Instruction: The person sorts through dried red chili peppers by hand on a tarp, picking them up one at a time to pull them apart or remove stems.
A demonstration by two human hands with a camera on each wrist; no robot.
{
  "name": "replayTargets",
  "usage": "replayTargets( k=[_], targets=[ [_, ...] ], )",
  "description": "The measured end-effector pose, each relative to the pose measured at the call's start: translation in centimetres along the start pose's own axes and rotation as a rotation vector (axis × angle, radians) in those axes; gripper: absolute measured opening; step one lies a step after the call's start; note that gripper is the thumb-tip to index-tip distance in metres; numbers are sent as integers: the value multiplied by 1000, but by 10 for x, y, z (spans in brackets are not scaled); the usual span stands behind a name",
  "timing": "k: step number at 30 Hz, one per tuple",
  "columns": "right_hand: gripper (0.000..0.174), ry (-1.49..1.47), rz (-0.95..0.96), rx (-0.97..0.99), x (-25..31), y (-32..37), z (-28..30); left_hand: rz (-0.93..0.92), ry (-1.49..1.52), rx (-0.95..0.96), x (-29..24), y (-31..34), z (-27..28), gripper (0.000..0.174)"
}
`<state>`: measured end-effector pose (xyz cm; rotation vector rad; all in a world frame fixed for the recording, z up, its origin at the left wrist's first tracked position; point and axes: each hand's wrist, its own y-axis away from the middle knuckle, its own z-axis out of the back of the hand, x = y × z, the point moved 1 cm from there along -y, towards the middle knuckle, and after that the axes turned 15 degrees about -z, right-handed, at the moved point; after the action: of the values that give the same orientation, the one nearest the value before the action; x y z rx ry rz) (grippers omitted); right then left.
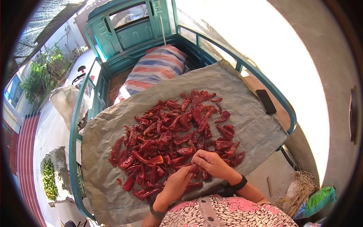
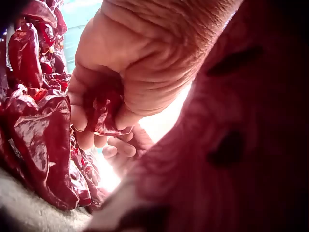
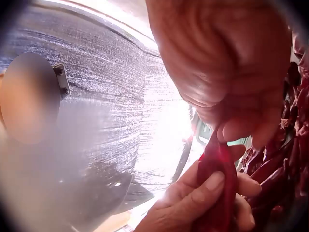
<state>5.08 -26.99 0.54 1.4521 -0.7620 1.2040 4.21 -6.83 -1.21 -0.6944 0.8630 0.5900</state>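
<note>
Both hands meet over the near side of a spread of dried red chili peppers (image 1: 166, 136). The left hand (image 1: 176, 187) holds one wrinkled dark red chili pepper (image 3: 217, 191), its thumb laid along the side in the right wrist view. At the narrow end of that pepper, the right hand (image 1: 213, 164) pinches with thumb and fingers. In the left wrist view the pepper shows between the left thumb and fingers, with right fingertips just beyond. Loose glossy peppers (image 2: 41, 145) lie close beside the left hand. The peppers rest on a grey cloth sheet (image 1: 102, 151).
The sheet spans a teal cart bed with side rails (image 1: 77, 159). A striped sack (image 1: 155, 68) lies behind it, and a black phone (image 1: 266, 101) near the right rail. Dry roots (image 1: 302, 185) and a green bag (image 1: 319, 202) sit at lower right. Green peppers (image 1: 49, 179) lie at left.
</note>
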Motion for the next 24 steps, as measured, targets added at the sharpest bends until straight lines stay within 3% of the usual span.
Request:
replayTargets(
  k=[5, 8, 10, 13, 20, 24],
  targets=[
    [15, -4, -71, 57, 3, 3, -1, 3, -27, -21, 4, 6, 0, 33],
    [14, -20, -34, -13, 5, 7, 1, -16, -115, -4, -5, -1, 9, 36],
    [13, 1, 0, -114, 8, 11, 12, -54, -205, -10, -15, -8, 15, 39],
    [13, -33, 51, -314, 10, 14, 34, 152, -119, -49, -19, -9, 28, 42],
    [19, -64, 138, -803, 2, 4, 66, 75, -216, 55, -33, -48, 62, 38],
    [22, -193, 84, -627, -13, -6, 69, 40, -158, 25, 3, -77, 55, 36]
  ],
)
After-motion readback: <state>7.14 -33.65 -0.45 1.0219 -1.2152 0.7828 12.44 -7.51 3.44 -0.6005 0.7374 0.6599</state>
